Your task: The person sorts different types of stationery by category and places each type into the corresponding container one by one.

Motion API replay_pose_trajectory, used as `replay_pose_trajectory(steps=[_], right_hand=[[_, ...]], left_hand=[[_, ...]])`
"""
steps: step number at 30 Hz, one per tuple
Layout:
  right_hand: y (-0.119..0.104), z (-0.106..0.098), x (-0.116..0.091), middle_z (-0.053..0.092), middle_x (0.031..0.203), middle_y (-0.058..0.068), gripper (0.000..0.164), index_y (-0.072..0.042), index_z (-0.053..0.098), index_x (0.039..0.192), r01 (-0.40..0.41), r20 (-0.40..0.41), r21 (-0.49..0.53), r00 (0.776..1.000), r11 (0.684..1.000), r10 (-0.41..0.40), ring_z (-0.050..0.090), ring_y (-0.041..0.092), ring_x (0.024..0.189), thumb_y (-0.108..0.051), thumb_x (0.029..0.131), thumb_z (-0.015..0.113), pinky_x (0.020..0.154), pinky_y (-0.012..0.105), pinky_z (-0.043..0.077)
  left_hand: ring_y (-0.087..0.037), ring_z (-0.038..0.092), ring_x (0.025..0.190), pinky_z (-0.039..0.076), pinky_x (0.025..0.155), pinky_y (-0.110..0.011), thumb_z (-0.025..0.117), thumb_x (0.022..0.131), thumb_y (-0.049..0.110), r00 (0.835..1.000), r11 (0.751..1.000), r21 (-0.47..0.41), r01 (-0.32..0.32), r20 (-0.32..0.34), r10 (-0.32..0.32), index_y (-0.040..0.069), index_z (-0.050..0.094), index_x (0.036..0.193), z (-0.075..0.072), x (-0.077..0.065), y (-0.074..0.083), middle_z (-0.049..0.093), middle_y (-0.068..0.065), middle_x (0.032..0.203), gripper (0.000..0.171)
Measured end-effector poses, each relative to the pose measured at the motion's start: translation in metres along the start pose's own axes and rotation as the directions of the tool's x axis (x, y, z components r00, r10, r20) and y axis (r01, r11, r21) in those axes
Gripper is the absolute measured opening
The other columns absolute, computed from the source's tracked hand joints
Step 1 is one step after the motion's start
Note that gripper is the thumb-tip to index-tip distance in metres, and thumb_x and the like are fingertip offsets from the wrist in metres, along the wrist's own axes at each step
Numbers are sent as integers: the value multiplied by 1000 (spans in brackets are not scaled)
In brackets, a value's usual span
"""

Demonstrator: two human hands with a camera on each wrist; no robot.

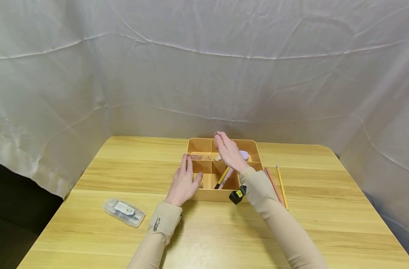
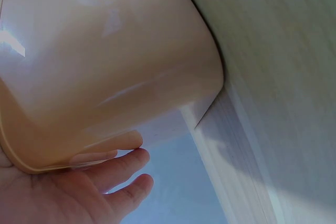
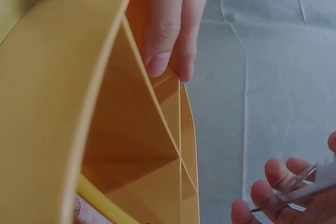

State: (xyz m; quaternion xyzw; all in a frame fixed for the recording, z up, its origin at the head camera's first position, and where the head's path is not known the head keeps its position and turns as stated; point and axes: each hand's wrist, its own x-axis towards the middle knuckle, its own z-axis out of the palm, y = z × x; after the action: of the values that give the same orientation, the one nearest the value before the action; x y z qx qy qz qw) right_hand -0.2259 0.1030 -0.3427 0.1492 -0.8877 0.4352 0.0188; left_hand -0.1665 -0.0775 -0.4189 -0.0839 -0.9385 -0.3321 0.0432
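Note:
A yellow-orange divided organizer (image 1: 209, 194) stands near the table's back edge. My left hand (image 1: 182, 185) holds its left wall, thumb over the inner side; in the left wrist view the fingers (image 2: 128, 166) lie along the shiny outside. Above the back compartments is my right hand (image 1: 229, 153). In the right wrist view its fingers hold a slim pale thing (image 3: 317, 182) with a thin, metal-looking pointed end; its kind cannot be told. A yellow-and-black pencil (image 1: 222, 177) and a pink patterned pen (image 1: 226, 178) lean in a front compartment. A clear patterned strip (image 1: 199, 157) is at the back left.
A lilac rounded thing (image 1: 244, 155) and a small white piece (image 1: 218, 158) sit in the back right compartment. Right of the organizer lie a red pencil (image 1: 273, 183) and a yellow pencil (image 1: 282, 186). A clear plastic case (image 1: 123, 212) rests at the left. Pale curtains (image 1: 204, 89) enclose the table.

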Motion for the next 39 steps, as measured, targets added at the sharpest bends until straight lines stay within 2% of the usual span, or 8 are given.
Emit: replay_pose_trajectory(steps=[4,10,13,18,23,31,39], right_hand=[[-1,-1,4,63,123,27,48,-5,39,149,6,24,22,1000,1000,-7,59,37,118,-32,111,29,106,52,46],[-1,0,9,61,126,29,46,-3,36,149,23,72,115,997,993,-31,61,44,119,-29,111,33,104,52,51],[-1,1,14,58,133,30,44,-2,36,147,44,89,147,994,988,-57,59,45,124,-26,111,35,109,54,48],[-4,3,22,52,145,27,42,-3,36,146,68,99,144,992,987,-83,53,41,134,-25,110,37,116,56,40],[-8,5,28,49,147,23,45,-5,35,149,76,102,134,991,988,-90,51,40,131,-26,110,40,113,56,41],[-8,10,40,54,141,24,42,-7,41,146,93,110,174,988,980,-113,52,39,134,-22,108,46,116,54,40],[-2,13,48,59,135,22,38,-6,46,141,93,90,147,990,985,-107,54,39,135,-19,106,51,116,53,43]], left_hand=[[-49,37,145,26,124,-58,49,104,36,1000,1000,2,2,1,-2,-7,18,158,0,0,0,6,-24,169,76],[-49,37,145,26,124,-57,49,104,37,1000,1000,10,12,3,-12,-7,17,158,-2,1,0,5,-23,169,76],[-49,37,145,26,124,-57,49,104,37,1000,1000,13,13,4,-13,-7,17,158,-2,0,-1,5,-23,169,76],[-49,37,145,26,124,-57,49,104,36,1000,1000,13,11,5,-12,-7,16,158,-3,-1,-1,6,-23,169,76],[-49,36,145,25,124,-57,49,104,36,1000,1000,12,15,9,-15,-7,17,158,-3,-2,0,6,-23,169,76],[-50,37,145,26,124,-58,49,104,36,1000,1000,11,18,13,-19,-6,17,158,-3,-3,2,5,-22,169,76],[-51,37,144,26,124,-58,49,104,37,999,1000,3,27,22,-27,-5,15,159,0,-1,1,3,-20,170,77]])
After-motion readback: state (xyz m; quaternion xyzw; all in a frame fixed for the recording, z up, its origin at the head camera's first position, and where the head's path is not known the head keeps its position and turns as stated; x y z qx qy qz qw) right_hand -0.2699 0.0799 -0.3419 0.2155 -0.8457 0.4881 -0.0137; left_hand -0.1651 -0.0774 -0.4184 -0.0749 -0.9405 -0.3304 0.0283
